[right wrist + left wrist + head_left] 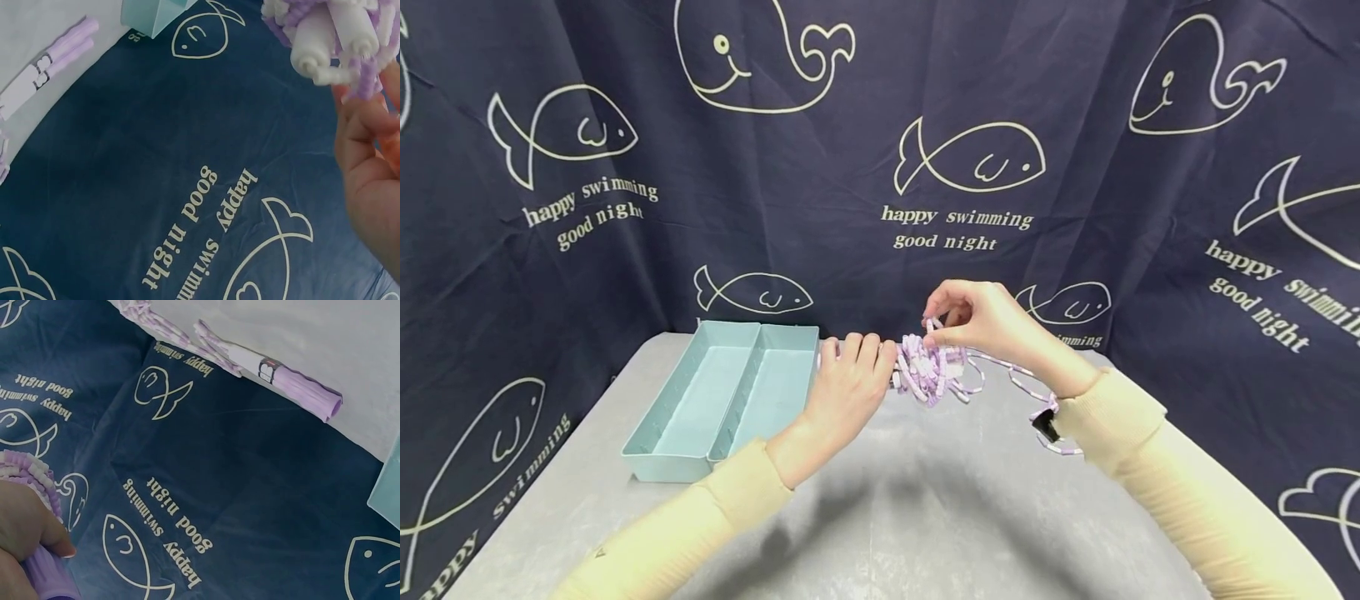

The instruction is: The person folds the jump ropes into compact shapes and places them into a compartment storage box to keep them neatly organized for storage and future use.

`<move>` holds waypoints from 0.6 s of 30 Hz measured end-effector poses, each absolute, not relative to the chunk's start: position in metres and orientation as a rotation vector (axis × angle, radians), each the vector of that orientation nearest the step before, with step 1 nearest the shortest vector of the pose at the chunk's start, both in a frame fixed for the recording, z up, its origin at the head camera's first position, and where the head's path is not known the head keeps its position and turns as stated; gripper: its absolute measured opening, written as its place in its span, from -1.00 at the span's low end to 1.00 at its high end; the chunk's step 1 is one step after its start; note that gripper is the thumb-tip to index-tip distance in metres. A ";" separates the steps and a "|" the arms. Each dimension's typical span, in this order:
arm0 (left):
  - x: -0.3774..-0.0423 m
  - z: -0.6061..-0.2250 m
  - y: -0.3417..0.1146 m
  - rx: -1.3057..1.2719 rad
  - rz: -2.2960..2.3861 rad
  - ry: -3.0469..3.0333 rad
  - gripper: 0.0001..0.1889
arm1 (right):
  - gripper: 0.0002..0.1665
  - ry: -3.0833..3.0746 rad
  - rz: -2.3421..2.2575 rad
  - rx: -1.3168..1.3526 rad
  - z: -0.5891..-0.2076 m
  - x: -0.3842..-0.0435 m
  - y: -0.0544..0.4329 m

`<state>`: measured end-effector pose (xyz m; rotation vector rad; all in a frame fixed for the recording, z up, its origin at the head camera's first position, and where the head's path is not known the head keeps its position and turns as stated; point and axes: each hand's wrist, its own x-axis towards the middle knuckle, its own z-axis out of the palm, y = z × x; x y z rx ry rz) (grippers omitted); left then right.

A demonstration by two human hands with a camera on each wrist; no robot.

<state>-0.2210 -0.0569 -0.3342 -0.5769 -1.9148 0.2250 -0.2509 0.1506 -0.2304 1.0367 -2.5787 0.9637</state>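
A purple and white beaded jump rope (925,371) is bunched up between the hands, above the table. My left hand (850,379) grips its handles from the left; a purple handle end (53,575) sticks out below those fingers in the left wrist view. My right hand (992,321) pinches a beaded strand at the top of the bundle between thumb and fingers. Two white handle tips (312,44) poke out of the beads beside the right fingers in the right wrist view. A loose strand (1018,379) trails off toward the right sleeve.
Two light-blue trays (673,468) stand side by side at the left of the grey table (880,533). Purple and white handles (306,394) with beaded cord lie near the table's edge in both wrist views. A dark patterned curtain (850,208) surrounds the table.
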 end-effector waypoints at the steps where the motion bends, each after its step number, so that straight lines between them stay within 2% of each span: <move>1: -0.221 -0.334 -0.057 -0.581 0.224 -1.914 -0.83 | -0.67 -2.603 0.975 1.040 -0.230 -0.252 0.151; 4: -0.220 -0.335 -0.058 -0.591 0.211 -1.900 -0.82 | -0.73 -2.677 1.022 1.074 -0.228 -0.253 0.153; 10: -0.222 -0.335 -0.059 -0.581 0.184 -1.899 -0.85 | -0.87 -2.685 1.066 1.319 -0.227 -0.256 0.154; 18: -0.218 -0.333 -0.060 -0.616 0.124 -1.964 -0.84 | -0.85 -2.572 1.144 1.392 -0.232 -0.260 0.153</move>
